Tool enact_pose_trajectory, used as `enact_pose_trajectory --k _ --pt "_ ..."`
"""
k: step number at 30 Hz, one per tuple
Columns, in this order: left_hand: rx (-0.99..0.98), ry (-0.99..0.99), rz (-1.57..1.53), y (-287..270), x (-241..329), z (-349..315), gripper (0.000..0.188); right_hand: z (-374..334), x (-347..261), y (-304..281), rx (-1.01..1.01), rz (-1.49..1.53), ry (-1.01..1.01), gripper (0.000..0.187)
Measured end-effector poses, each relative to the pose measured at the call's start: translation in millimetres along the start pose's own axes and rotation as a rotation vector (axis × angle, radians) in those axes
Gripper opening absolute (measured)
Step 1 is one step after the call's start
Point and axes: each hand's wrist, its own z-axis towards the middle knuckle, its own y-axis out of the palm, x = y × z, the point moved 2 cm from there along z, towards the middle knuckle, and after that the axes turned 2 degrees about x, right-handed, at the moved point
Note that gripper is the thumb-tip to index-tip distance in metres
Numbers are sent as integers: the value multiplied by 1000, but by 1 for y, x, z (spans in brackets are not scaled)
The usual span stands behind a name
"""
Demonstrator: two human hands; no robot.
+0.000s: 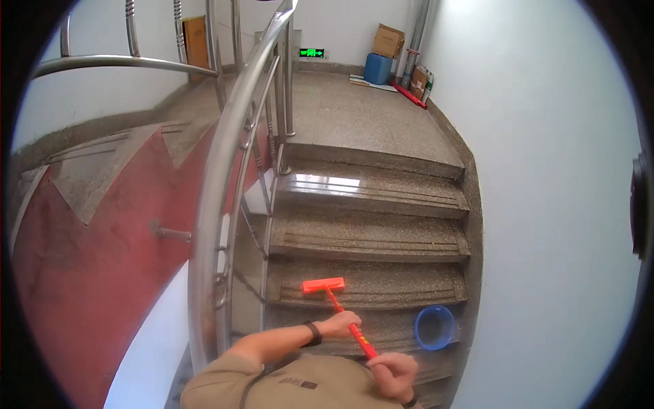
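A red long-handled scrub brush [324, 285] slants across the stairs, its orange-red head resting on a speckled stone step [395, 283] near the railing side. My left hand [340, 324] is closed round the handle partway down, a dark band on its wrist. Closer to my body, my right hand [395, 374] grips the upper end of the same handle. A blue bucket [434, 327] stands to the right of the brush on a lower step, beside the wall. What lies inside the bucket is too dim to make out.
A metal railing [231, 136] curves along the left, with a red-sided stair flight beyond it. On the landing [354, 102] at the top stand a blue plastic container [378, 69], cardboard boxes [388, 41] and a red tube-like object [410, 96]. A white wall [545, 204] bounds the right.
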Motion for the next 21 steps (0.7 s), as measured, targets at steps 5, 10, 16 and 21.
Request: enact_pose_trajectory --k 5,10,16,21 --pt "-12 -19 141 -13 -46 5 22 9 28 21 -137 -55 34 8" --pt "-8 57 185 -16 -69 8 19 4 44 21 -212 -82 43 11" --pt "-108 -10 99 1 -12 12 16 -9 14 -13 -108 -40 152 11" --pt "-147 -3 26 24 32 4 28 -8 -50 -22 6 10 61 14"
